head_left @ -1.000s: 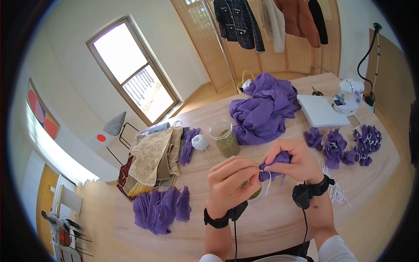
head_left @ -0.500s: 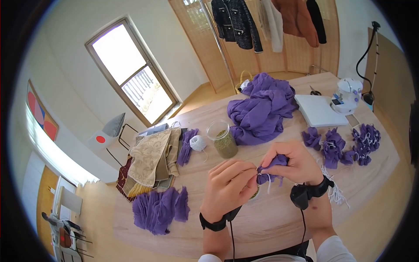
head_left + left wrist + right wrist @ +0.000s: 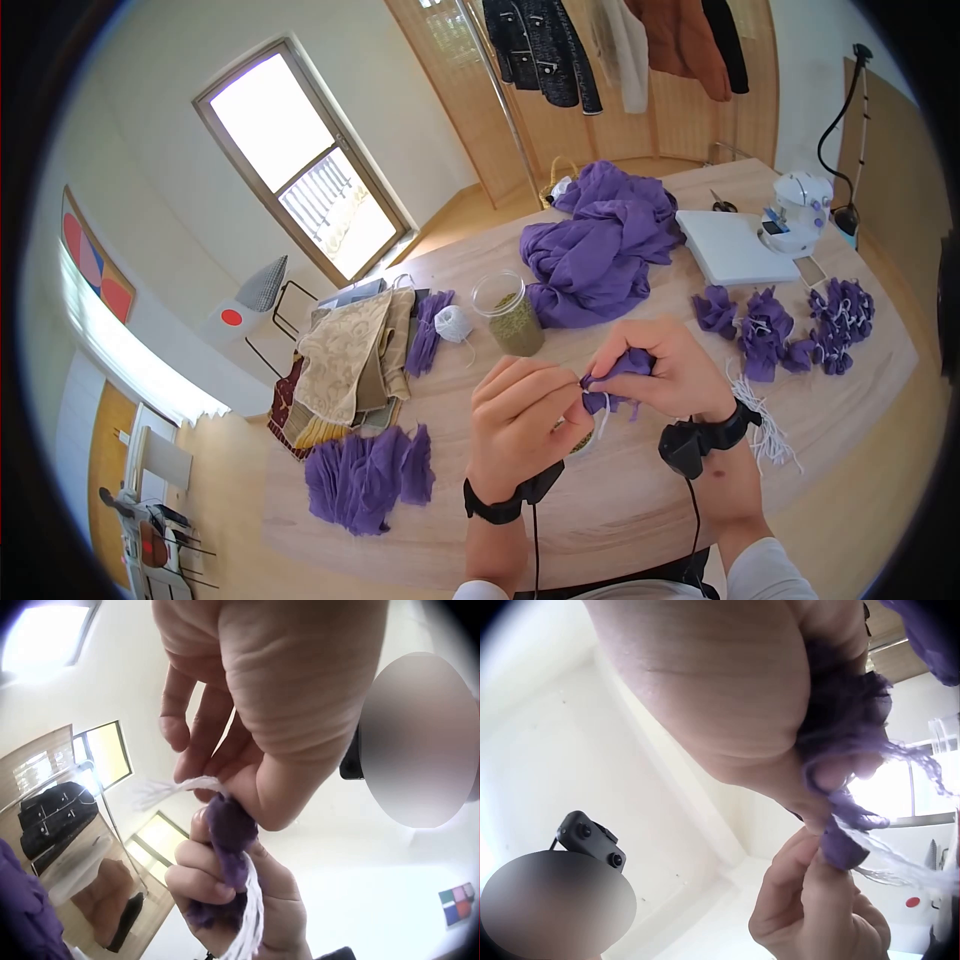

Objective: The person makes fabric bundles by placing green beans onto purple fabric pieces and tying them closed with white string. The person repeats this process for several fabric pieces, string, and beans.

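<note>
We locate the small purple cloth (image 3: 634, 364) above the desk (image 3: 600, 525), between both hands. We find the right hand (image 3: 668, 368) curled around it, grip closed with the thumb pressed on the fabric. The grip of the left hand (image 3: 525, 425) is narrowed to a pinch on the cloth's end, where white string (image 3: 604, 415) hangs. Beyond the hands, we note a glass jar (image 3: 508, 312) beside a string ball (image 3: 453, 323).

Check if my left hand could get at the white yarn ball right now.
Probably, if it lets go: your left hand pinches the purple cloth, but the tabletop between it and the yarn ball looks uncluttered.
</note>
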The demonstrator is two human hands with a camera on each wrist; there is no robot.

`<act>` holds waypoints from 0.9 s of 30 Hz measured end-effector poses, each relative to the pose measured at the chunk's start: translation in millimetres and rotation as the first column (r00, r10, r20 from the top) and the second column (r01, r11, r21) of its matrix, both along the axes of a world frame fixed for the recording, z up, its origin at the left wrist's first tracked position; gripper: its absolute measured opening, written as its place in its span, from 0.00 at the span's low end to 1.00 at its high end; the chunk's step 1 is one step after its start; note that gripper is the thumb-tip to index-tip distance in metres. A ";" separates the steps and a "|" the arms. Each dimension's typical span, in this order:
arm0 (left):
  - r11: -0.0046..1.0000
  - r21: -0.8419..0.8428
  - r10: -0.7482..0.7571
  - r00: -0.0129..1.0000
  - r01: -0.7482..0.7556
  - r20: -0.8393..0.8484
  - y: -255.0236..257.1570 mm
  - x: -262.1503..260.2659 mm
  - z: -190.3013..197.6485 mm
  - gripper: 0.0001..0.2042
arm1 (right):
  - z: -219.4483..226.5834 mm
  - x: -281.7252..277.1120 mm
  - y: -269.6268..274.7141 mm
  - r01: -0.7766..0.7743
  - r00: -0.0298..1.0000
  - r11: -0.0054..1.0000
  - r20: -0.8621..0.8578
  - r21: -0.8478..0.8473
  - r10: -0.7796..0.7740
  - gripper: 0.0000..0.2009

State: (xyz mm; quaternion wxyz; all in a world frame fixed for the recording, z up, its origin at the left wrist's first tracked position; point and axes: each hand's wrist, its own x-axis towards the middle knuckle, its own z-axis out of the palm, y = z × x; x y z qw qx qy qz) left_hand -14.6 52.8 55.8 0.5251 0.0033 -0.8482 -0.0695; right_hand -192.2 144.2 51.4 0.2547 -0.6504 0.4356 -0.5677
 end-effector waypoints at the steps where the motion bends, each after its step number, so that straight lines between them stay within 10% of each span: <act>1: 1.000 0.018 -0.009 1.000 0.010 -0.028 -0.9 -0.7 -0.5 0.09 | 0.2 1.3 -0.3 -0.002 1.000 1.000 0.022 -0.018 0.003 0.07; 13: 0.923 0.319 -0.143 0.962 0.214 -0.232 -6.5 -7.5 -11.9 0.10 | -7.8 6.5 -4.9 0.076 0.996 0.980 0.060 -0.182 -0.066 0.05; 27: 0.997 0.066 -0.019 0.993 0.027 -0.117 -7.2 -3.4 -4.1 0.11 | -3.6 5.8 -1.6 0.089 0.994 0.995 0.067 -0.052 -0.085 0.06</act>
